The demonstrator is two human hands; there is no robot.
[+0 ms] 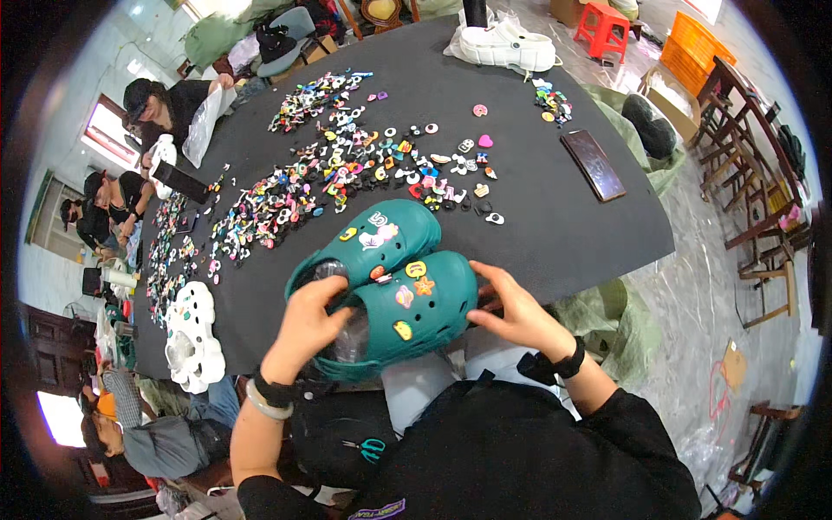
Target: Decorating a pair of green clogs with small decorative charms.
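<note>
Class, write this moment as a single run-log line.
left hand: grips heel of teal clog pair | right hand: holds toe end | charms: scattered on black table

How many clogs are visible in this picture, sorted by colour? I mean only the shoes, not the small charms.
Teal clogs, held together by the left hand and the right hand: 2
White clogs, one pair at the far table edge and one pair at the left edge: 4
Total: 6
</note>
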